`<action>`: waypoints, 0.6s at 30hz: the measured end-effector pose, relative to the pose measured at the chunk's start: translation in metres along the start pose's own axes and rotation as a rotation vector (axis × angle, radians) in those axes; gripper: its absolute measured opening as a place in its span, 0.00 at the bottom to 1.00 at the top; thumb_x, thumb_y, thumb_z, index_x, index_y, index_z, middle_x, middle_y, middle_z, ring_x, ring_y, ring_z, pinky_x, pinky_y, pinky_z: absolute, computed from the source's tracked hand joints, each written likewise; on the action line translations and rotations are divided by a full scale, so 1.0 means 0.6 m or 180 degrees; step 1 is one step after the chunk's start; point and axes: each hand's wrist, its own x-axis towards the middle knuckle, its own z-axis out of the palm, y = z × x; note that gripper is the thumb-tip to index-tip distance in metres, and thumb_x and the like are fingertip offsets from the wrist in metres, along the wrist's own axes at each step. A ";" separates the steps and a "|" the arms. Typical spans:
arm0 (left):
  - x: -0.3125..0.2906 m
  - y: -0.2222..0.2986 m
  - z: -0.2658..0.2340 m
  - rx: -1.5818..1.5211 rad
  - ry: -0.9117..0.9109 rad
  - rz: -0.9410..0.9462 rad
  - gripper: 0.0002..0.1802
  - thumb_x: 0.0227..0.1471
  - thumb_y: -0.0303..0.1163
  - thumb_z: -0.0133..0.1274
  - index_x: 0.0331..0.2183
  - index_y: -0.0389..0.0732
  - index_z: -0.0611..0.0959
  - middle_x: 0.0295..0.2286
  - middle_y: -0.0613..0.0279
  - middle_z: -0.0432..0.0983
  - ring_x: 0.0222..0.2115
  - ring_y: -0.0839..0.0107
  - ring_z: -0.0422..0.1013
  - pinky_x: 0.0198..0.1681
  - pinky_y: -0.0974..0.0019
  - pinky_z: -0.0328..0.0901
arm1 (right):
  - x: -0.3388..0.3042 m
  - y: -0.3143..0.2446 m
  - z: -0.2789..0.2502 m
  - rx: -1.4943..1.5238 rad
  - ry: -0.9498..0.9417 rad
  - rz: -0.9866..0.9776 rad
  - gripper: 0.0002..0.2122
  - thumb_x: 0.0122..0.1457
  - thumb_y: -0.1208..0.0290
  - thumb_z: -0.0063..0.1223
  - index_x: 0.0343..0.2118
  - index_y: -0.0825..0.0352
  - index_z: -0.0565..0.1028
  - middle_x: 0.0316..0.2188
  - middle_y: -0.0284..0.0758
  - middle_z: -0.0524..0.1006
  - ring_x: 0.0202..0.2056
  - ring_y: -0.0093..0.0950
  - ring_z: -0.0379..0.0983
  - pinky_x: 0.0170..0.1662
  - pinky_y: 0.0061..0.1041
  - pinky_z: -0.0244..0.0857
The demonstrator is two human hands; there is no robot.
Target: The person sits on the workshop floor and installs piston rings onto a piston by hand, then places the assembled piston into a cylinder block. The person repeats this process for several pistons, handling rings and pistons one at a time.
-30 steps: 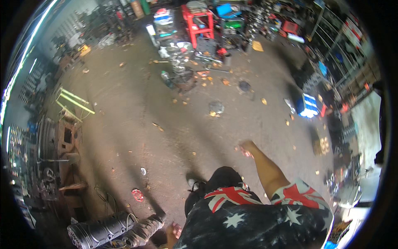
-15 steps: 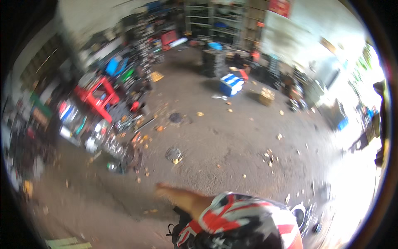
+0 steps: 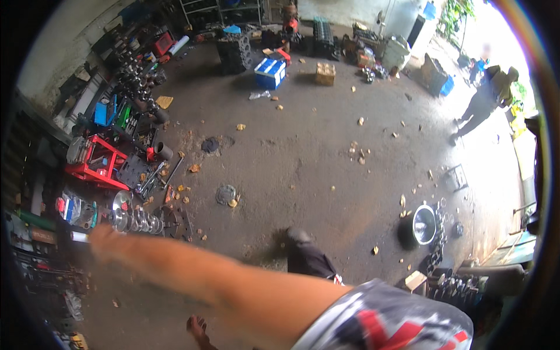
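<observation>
My right arm stretches across the view to the left, its short sleeve white, black and red. At its end my right hand (image 3: pixel 104 240) is smeared by motion, so its fingers cannot be made out. It appears close to a white tube-like thing (image 3: pixel 79 237) and a shiny metal crankshaft (image 3: pixel 139 221) on the floor; whether it touches either is unclear. Lower down, at the bottom edge, my left hand (image 3: pixel 198 330) hangs with fingers apart and nothing visible in it. A dark trouser leg and shoe (image 3: pixel 298 235) show beyond my right arm.
A red metal stand (image 3: pixel 96 169) and tools line the left side. An engine block (image 3: pixel 234 53), a blue-and-white box (image 3: pixel 270 73) and a carton (image 3: pixel 325 74) stand farther back. At right are a metal bowl (image 3: pixel 423 224) and a person (image 3: pixel 487 99) near the bright opening.
My view has swung so the room's contents sit further left and the person at right shows. My right arm now reaches much further left, toward the crankshaft. My left hand has come into sight below.
</observation>
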 end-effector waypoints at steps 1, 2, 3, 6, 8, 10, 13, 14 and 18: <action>0.005 0.006 0.016 0.0243 0.0000 -0.0089 0.26 0.60 0.48 0.53 0.51 0.39 0.74 0.40 0.53 0.77 0.40 0.56 0.75 0.42 0.53 0.68 | -0.015 0.102 -0.024 0.0454 -0.0230 -0.0033 0.18 0.46 0.63 0.66 0.38 0.70 0.82 0.40 0.48 0.81 0.44 0.41 0.80 0.44 0.39 0.75; 0.008 0.014 0.031 0.0486 -0.0006 -0.0177 0.26 0.60 0.48 0.53 0.50 0.39 0.75 0.39 0.53 0.77 0.38 0.57 0.75 0.41 0.53 0.68 | -0.046 0.189 -0.040 0.0477 -0.0097 0.0155 0.18 0.49 0.61 0.64 0.39 0.70 0.81 0.39 0.47 0.82 0.44 0.42 0.80 0.46 0.40 0.74; 0.020 0.025 0.064 0.0714 -0.0036 -0.0233 0.25 0.60 0.49 0.54 0.49 0.38 0.76 0.37 0.54 0.77 0.37 0.57 0.75 0.40 0.53 0.68 | -0.090 0.294 -0.056 0.0512 -0.0138 -0.0093 0.19 0.53 0.57 0.61 0.40 0.69 0.81 0.39 0.47 0.82 0.43 0.44 0.80 0.46 0.40 0.73; 0.041 0.040 0.160 0.0757 -0.0390 -0.0566 0.24 0.61 0.48 0.53 0.49 0.37 0.76 0.36 0.54 0.76 0.36 0.57 0.74 0.40 0.52 0.69 | -0.265 0.596 -0.072 0.0623 0.0393 0.0445 0.20 0.63 0.51 0.50 0.44 0.65 0.79 0.43 0.44 0.79 0.46 0.44 0.75 0.48 0.41 0.69; 0.062 0.065 0.219 0.0370 -0.1445 -0.0800 0.22 0.57 0.46 0.59 0.43 0.38 0.78 0.32 0.57 0.78 0.30 0.62 0.76 0.29 0.59 0.70 | -0.430 0.783 -0.078 0.0875 0.0611 0.1968 0.24 0.60 0.47 0.55 0.39 0.69 0.79 0.34 0.46 0.80 0.38 0.42 0.79 0.42 0.42 0.71; 0.075 0.088 0.297 0.0232 -0.1958 -0.0874 0.22 0.54 0.46 0.63 0.42 0.39 0.79 0.30 0.58 0.79 0.26 0.63 0.76 0.23 0.62 0.71 | -0.617 0.931 -0.094 0.0624 0.0631 0.2465 0.26 0.60 0.44 0.54 0.35 0.70 0.80 0.31 0.47 0.81 0.36 0.42 0.79 0.41 0.42 0.71; 0.067 0.131 0.458 0.0912 -0.1241 -0.0711 0.23 0.61 0.46 0.54 0.48 0.38 0.76 0.35 0.55 0.77 0.33 0.59 0.75 0.38 0.53 0.70 | -0.895 1.067 -0.157 0.0987 0.0813 0.3803 0.27 0.55 0.42 0.59 0.33 0.68 0.82 0.26 0.44 0.81 0.33 0.40 0.80 0.39 0.40 0.71; 0.077 0.176 0.517 0.0854 -0.1555 -0.0782 0.23 0.61 0.46 0.55 0.49 0.39 0.76 0.36 0.55 0.77 0.33 0.60 0.75 0.37 0.54 0.70 | -0.976 1.090 -0.184 0.1458 0.0992 0.4220 0.24 0.55 0.43 0.60 0.33 0.66 0.82 0.26 0.43 0.81 0.31 0.38 0.80 0.37 0.40 0.72; 0.049 0.355 0.724 0.1160 -0.1485 -0.0241 0.23 0.59 0.47 0.58 0.50 0.43 0.76 0.38 0.57 0.79 0.32 0.63 0.77 0.33 0.61 0.71 | -1.154 1.146 -0.290 0.2122 0.2078 0.5124 0.17 0.59 0.54 0.62 0.32 0.67 0.83 0.24 0.34 0.81 0.23 0.25 0.77 0.26 0.30 0.71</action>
